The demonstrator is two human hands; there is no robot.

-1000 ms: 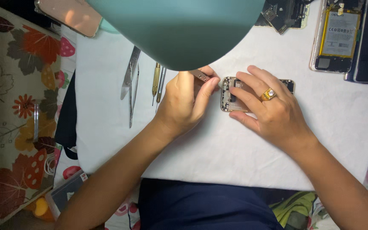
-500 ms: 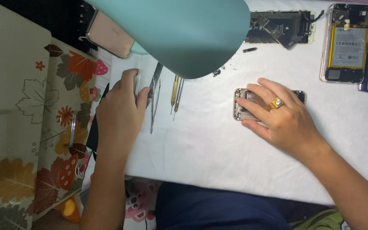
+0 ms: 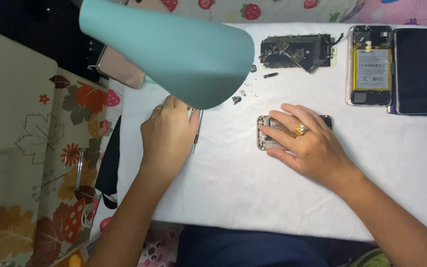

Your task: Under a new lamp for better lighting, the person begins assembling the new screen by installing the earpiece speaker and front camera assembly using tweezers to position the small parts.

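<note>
My right hand (image 3: 306, 144), with a gold ring, lies fingers spread on an opened phone body (image 3: 265, 137) in the middle of the white table top (image 3: 233, 193) and holds it down. My left hand (image 3: 168, 134) is at the left, fingers curled at the edge of the teal lamp shade (image 3: 174, 54), which hides the fingertips. A thin metal tool (image 3: 196, 132) lies along the right side of this hand; whether the hand grips it is unclear.
A stripped dark circuit frame (image 3: 297, 51) lies at the back. A phone with its yellow battery exposed (image 3: 370, 65) and a black screen panel (image 3: 418, 70) are at back right. Small screws and parts (image 3: 253, 81) lie near the shade. A pink phone (image 3: 120, 67) and a leaf-patterned cabinet (image 3: 50, 163) are at left.
My left hand left the phone, went left to the tools, and now sits nearer the lamp shade. The right hand stays on the phone. The camera view has shifted.
</note>
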